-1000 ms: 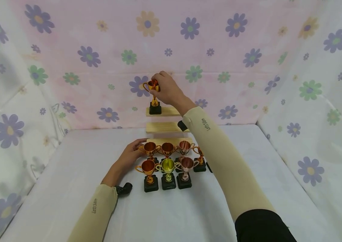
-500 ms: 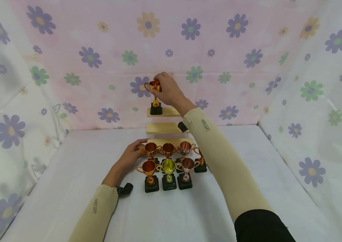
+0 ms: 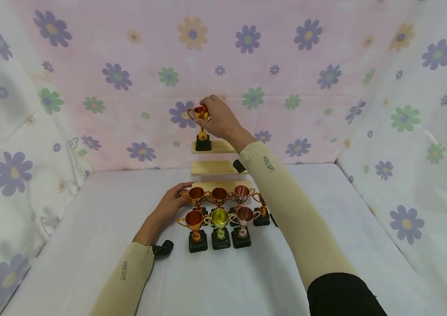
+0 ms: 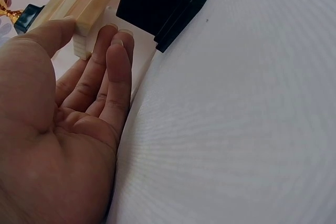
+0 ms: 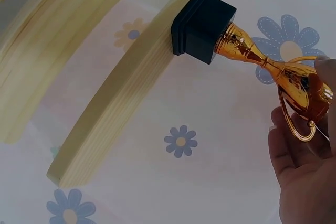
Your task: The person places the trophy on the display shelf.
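Gold trophy upright on top wooden plank, left end; right grip pinching its cup.
No visible shift over the last second: base stays on the plank, so placement looks settled, not released. Left grip relaxed, thumb touching bottom plank; other trophies on surface.

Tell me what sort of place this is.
Probably a draped tabletop booth set up for recording: flower-print cloth rises behind and on both sides, a white-covered table lies below, and small trophies stand before stepped wooden shelves.
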Motion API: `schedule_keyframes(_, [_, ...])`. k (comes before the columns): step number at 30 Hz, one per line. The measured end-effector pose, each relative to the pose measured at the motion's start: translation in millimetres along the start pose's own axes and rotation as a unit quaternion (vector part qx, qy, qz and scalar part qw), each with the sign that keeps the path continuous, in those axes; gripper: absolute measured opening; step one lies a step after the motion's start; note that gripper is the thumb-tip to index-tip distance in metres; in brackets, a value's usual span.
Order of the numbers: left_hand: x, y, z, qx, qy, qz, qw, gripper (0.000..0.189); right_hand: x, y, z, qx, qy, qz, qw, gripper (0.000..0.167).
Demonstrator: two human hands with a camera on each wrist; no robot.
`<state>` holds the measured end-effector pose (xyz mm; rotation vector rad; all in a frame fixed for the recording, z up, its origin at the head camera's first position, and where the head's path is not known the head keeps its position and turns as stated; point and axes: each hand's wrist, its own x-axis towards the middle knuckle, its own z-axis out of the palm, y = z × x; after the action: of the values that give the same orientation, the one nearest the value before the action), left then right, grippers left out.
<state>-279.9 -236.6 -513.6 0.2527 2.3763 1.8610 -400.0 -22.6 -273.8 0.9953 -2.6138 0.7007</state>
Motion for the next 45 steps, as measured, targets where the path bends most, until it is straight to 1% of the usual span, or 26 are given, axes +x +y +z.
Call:
schedule_keyframes(4, [0.1, -0.7, 0.9, 0.002, 0.001, 0.000, 1.0000, 0.056, -3.4, 2, -5, -0.005, 0.001, 0.000, 1.0000, 0.060])
schedule_keyframes(8, [0.6, -0.2, 1.2, 0.006, 0.002, -0.002, 1.0000, 0.055, -8.6, 4, -11, -0.012, 0.009, 0.008, 0.9999, 0.062])
schedule_keyframes(14, [0.1, 0.9, 1.4, 0.014, 0.005, -0.006, 0.9999, 0.055, -19.8, 9, -18, -0.018, 0.042, -0.002, 0.9990, 0.056])
schedule_keyframes(17, [-0.1, 0.0, 1.7, 0.016, 0.008, -0.009, 0.9998, 0.056, -26.8, 12, -23, -0.006, 0.050, -0.010, 0.9987, 0.054])
schedule_keyframes(20, [-0.2, -0.7, 2.0, 0.023, 0.010, -0.008, 0.9996, 0.056, -33.7, 15, -28, 0.007, 0.052, -0.009, 0.9986, 0.055])
schedule_keyframes(26, [-0.8, 1.2, 2.8, 0.025, 0.005, -0.006, 0.9996, 0.056, -50.2, 22, -41, 0.002, 0.052, -0.001, 0.9987, 0.056])
schedule_keyframes(33, [-2.9, 3.1, 3.4, 0.028, 0.010, -0.014, 0.9995, 0.056, -72.4, 33, -49, 0.006, 0.049, 0.007, 0.9987, 0.055])
schedule_keyframes(39, [-3.3, 2.7, 3.5, 0.025, 0.001, -0.011, 0.9996, 0.055, -92.1, 36, -60, 0.025, 0.068, -0.005, 0.9974, 0.051])
schedule_keyframes(45, [-4.0, 1.8, 3.3, 0.024, 0.005, -0.016, 0.9996, 0.055, -111.9, 40, -65, 0.046, 0.096, -0.032, 0.9938, 0.045])
